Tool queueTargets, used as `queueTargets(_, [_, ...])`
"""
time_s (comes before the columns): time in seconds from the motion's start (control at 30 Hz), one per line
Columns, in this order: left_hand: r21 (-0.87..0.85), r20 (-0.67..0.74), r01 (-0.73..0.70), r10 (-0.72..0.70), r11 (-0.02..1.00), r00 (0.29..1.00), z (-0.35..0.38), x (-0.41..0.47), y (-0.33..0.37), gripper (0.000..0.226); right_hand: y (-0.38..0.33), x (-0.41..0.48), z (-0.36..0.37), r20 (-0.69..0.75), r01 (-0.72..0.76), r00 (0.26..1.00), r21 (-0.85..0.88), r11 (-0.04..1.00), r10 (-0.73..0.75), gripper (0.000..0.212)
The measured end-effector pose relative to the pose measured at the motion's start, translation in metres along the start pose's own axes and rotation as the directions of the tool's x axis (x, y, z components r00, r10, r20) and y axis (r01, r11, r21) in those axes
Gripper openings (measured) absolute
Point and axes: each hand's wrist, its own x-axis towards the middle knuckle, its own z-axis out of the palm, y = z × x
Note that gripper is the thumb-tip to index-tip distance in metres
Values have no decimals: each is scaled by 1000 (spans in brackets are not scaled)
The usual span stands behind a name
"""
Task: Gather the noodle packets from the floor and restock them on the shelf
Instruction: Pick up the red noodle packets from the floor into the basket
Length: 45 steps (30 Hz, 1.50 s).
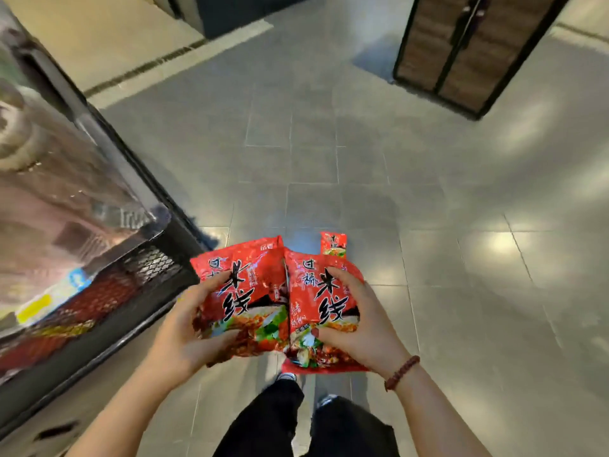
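Two red noodle packets with black characters are held side by side above the floor. My left hand (194, 321) grips the left packet (250, 285) with fingers curled over its left edge. My right hand (359, 321) grips the right packet (316, 298), fingers over its front and thumb at the lower edge. A third red packet (333, 244) lies on the grey tiled floor just beyond them. The shelf (99, 245) runs along the left, its lower tier holding blurred red packets.
A wood-panelled unit with a black frame (461, 51) stands at the back right. A dark stand (237, 11) sits at the back centre. Grey floor tiles (428, 192) spread ahead and right. My legs in black trousers (296, 423) are below the packets.
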Motion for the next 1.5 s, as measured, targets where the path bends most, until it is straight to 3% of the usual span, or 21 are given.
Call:
queueTargets(0.13, [-23, -236, 55, -59, 998, 970, 2, -71, 9, 81, -23, -12, 2, 163, 147, 976, 3, 989, -145, 85])
queueTargets(0.23, [-112, -418, 110, -147, 988, 896, 22, -131, 10, 83, -35, -23, 9, 300, 243, 924, 15, 970, -236, 85])
queueTargets(0.37, [-306, -601, 155, -317, 939, 733, 51, -207, 13, 85, -52, -37, 36, 503, 356, 806, 7, 935, -311, 84])
queueTargets(0.57, [-441, -786, 135, -454, 887, 420, 73, -313, 16, 76, -85, -76, 110, 778, 475, 546, 18, 880, -312, 85])
queueTargets(0.83, [-568, -823, -12, -568, 823, 25, 61, -450, -13, 88, -134, -174, 240, 916, 566, 222, 158, 809, -334, 84])
queueTargets(1.0, [-593, -788, -58, -594, 803, -164, 35, -554, -40, 80, -160, -257, 340, 944, 599, 50, 232, 766, -325, 82])
queueTargets(1.17, [-612, -747, -58, -600, 789, -287, 10, -640, -68, 78, -179, -326, 423, 958, 611, -58, 257, 749, -281, 82])
queueTargets(1.5, [-613, -687, -99, -591, 784, -423, -70, -715, -123, 77, -229, -379, 564, 964, 627, -177, 265, 733, -197, 80])
